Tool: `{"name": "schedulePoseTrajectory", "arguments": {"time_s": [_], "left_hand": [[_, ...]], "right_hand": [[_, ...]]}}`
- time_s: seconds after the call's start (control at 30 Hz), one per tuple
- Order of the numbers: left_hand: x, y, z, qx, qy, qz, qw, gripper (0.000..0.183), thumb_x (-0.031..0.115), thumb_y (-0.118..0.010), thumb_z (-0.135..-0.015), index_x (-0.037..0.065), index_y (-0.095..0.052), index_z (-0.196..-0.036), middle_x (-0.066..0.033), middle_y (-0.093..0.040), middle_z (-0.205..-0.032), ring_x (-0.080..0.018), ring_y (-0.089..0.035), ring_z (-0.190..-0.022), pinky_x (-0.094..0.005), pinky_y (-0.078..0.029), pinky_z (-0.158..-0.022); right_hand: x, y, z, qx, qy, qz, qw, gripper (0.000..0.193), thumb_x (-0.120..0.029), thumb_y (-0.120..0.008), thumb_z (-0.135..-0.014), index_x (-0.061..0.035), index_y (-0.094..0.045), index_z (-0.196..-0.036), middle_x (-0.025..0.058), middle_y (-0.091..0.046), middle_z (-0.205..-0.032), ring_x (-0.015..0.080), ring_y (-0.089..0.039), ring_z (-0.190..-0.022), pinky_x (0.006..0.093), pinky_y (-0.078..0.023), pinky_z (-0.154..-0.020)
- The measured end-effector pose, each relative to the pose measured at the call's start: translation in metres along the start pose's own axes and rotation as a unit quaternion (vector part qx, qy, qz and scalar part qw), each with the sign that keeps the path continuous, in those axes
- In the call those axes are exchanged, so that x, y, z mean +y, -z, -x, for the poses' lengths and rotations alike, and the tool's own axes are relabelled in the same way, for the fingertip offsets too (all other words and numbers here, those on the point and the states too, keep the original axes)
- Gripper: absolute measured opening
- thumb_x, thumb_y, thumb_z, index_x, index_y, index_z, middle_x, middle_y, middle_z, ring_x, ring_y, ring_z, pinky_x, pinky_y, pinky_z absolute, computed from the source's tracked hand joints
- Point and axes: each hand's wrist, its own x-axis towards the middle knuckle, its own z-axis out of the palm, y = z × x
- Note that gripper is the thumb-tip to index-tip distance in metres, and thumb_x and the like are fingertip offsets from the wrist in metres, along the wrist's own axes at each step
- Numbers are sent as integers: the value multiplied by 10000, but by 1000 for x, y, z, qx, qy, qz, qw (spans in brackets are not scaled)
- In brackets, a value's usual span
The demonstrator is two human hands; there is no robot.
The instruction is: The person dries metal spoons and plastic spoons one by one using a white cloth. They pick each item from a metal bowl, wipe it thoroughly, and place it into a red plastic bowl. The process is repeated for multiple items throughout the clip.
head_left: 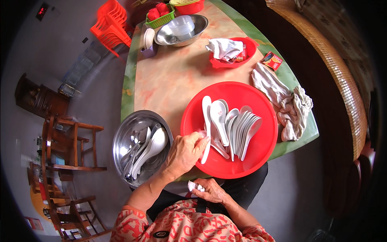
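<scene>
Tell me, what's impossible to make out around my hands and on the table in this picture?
- Head view: the bare left hand hides whether it grips the long white spoon.
- Head view: the bare right hand covers part of the crumpled white wad.
- Head view: the draped white cloth hides some contents of the small red plastic basin.
- Head view: the upper edge cuts off the stacked yellow and red plastic containers.
</scene>
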Motion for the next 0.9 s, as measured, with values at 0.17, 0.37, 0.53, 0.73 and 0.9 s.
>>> {"name": "schedulePoseTrajectory", "arguments": {"time_s": [0.17,0.37,0.53,0.73,0.9], "left_hand": [[6,-2,-4,16,-16,2,1000,213,164,-623,-849,-23,-554,-776,-173,-616,-651,-353,-611,-600,-388,-466,-518],[-21,22,13,132,19,-5,991,106,82,-677,-794,18,-596,-820,-47,-606,-605,-87,-558,-528,-272,-441,-491],[-84,80,53,230,82,-58,968,98,150,-665,-792,73,-615,-827,-93,-639,-667,-246,-625,-595,-347,-454,-545],[-122,99,103,213,154,-77,962,104,97,-692,-770,34,-655,-844,-37,-609,-688,-95,-554,-603,-249,-465,-578],[-147,104,113,229,123,-124,958,94,171,-671,-766,86,-638,-787,-74,-604,-736,-259,-605,-688,-378,-474,-623]], "right_hand": [[-1,1,1,-3,-7,-36,999,252,-181,-627,-813,10,-597,-975,154,-628,-788,277,-630,-715,348,-489,-662],[1,-3,2,8,-37,-29,999,268,-193,-628,-813,9,-598,-987,157,-631,-827,260,-635,-739,335,-494,-684],[2,-10,4,41,-59,0,997,247,-179,-625,-809,13,-593,-962,155,-638,-762,212,-644,-684,330,-495,-631],[-11,-19,4,80,-113,-51,989,221,-152,-638,-787,10,-610,-935,73,-571,-669,128,-529,-601,284,-450,-572],[-8,-31,5,106,-145,-65,982,218,-167,-628,-786,20,-586,-889,34,-509,-614,82,-460,-549,255,-401,-504]]}}
